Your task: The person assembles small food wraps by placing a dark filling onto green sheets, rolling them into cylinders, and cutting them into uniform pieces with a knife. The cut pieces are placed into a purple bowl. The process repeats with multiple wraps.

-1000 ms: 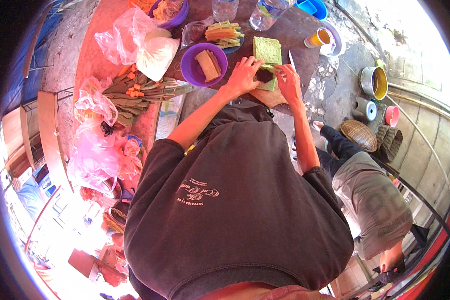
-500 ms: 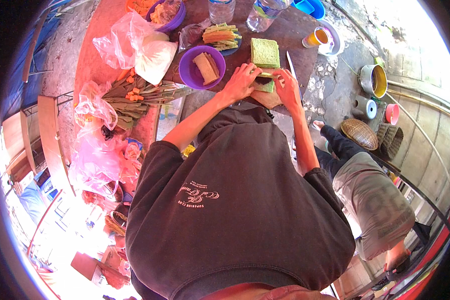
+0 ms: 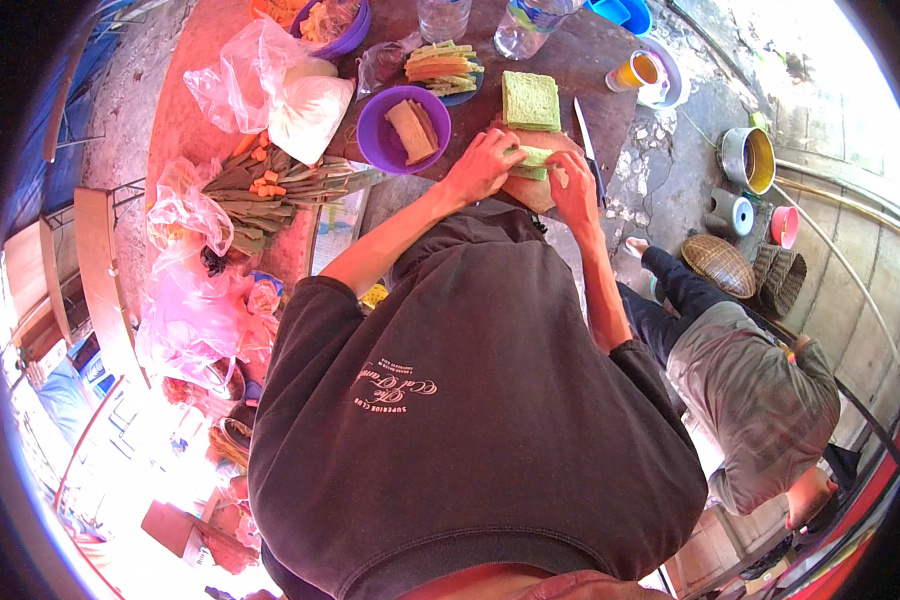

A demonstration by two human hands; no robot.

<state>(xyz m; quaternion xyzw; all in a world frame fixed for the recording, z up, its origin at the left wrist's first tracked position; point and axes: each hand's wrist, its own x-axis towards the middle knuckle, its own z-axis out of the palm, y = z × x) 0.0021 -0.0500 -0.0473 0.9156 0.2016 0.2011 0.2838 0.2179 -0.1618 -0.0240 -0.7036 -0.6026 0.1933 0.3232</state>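
Both hands work over a wooden board [image 3: 532,194] at the table's near edge. A green bread slice [image 3: 536,157] is between them. My left hand [image 3: 485,165] has its fingers closed on the slice's left side. My right hand [image 3: 572,185] is at its right side with fingers bent in; whether they grip it I cannot tell. Just beyond stands a stack of green bread slices [image 3: 531,101]. A knife [image 3: 589,150] lies to the right. Left of my left hand is a purple bowl [image 3: 368,140] with brown-edged bread pieces [image 3: 411,130] in it.
Bread-crust strips [image 3: 440,68] lie on a plate behind the purple bowl. Water bottles [image 3: 523,28] and an orange-filled cup [image 3: 632,73] stand farther back. Plastic bags [image 3: 312,115] and long green leaves [image 3: 255,205] cover the left. Another person [image 3: 755,390] is at the right.
The green slice has tilted to show more of its face. My right hand has drawn slightly back from it. The other person at the right has shifted posture.
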